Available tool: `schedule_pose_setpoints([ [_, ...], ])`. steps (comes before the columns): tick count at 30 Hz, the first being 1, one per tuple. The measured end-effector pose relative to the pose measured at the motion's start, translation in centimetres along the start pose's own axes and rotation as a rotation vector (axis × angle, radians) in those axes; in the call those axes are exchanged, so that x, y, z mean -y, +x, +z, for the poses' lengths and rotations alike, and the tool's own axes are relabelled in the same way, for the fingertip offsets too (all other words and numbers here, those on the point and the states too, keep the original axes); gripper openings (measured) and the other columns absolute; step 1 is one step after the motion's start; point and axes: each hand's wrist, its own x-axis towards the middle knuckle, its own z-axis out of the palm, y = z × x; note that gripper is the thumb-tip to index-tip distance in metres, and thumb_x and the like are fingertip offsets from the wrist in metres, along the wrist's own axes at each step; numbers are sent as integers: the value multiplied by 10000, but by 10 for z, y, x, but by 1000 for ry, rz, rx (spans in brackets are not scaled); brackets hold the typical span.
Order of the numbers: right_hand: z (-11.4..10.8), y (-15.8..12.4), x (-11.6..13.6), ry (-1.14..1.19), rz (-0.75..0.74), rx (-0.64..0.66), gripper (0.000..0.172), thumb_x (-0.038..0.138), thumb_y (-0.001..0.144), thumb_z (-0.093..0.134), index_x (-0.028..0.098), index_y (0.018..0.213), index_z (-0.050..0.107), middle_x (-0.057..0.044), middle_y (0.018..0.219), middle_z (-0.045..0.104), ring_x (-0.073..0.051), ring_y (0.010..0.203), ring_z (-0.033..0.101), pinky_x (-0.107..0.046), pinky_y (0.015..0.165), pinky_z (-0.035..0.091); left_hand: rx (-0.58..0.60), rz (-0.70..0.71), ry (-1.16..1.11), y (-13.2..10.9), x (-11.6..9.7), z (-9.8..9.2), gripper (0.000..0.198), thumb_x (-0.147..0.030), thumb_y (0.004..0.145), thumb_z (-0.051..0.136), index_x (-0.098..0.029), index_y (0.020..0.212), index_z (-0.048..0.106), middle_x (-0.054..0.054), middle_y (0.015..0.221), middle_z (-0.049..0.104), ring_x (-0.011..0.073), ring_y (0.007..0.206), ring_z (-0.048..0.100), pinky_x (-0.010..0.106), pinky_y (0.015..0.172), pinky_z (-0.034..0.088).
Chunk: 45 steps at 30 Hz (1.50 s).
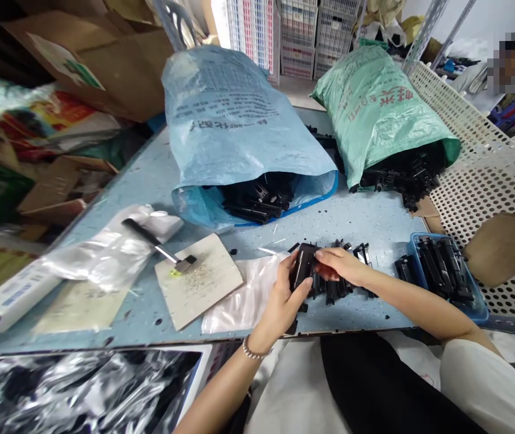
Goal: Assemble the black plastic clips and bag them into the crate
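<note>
Left hand (280, 301) holds a glossy black oblong piece (303, 265), tilted slightly.

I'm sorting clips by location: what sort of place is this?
Likely a small workshop or factory: open bags of black parts lie on the workbench, a blue tub holds more, and plastic crates stand stacked behind.

The left hand's grip (285, 295) holds a black plastic part (303, 264) while the right hand's grip (337, 265) touches its side; beyond, on the light-blue counter (374, 218), a blue bag (239, 126) and a green bag (370, 114) lie open with black parts (257, 205) inside
</note>
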Motion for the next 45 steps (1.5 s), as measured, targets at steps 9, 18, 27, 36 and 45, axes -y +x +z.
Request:
schedule_pose_setpoints([
  [9, -6, 5, 3, 14, 17, 69, 569, 536, 1088, 205, 179, 870, 592, -5, 627, 577, -138, 536, 533, -272, 526, 443, 15, -133, -182, 5, -5, -4, 662, -492, 953, 585, -243, 1514, 338, 111, 1230, 627, 200, 857, 687, 395, 796, 586],
  [18, -18, 8, 6, -375, -300, -93, 358, 451, 1062, 435, 194, 913, 635, -70, 822, 652, -192, 796, 599, -309, 666, 459, 82, -272, -343, 8, -11, -6, 630, -553, 947, 583, -241, 1446, 359, 47, 999, 653, 165, 664, 675, 287, 559, 544],
  [27, -16, 11, 3, -377, -165, -39, 317, 451, 1066, 426, 190, 1071, 607, -72, 895, 656, -197, 806, 619, -307, 661, 492, 35, -300, -400, 12, -15, -7, 602, -527, 927, 611, -231, 1396, 376, 21, 946, 667, 147, 612, 672, 268, 536, 529],
  [36, -12, 15, 9, -212, -22, 21, 435, 452, 1104, 265, 194, 945, 577, 2, 725, 614, -138, 626, 571, -264, 591, 451, 10, -282, -392, 12, -18, -5, 633, -529, 923, 614, -223, 1413, 356, 17, 909, 673, 159, 630, 679, 264, 529, 514],
  [45, -33, 21, 10, -483, -410, 67, 294, 345, 1071, 396, 224, 979, 648, -69, 840, 638, -202, 825, 588, -327, 684, 461, 78, -373, -485, 10, -17, -9, 565, -538, 913, 619, -263, 1348, 385, -6, 862, 664, 168, 580, 676, 274, 490, 536],
])
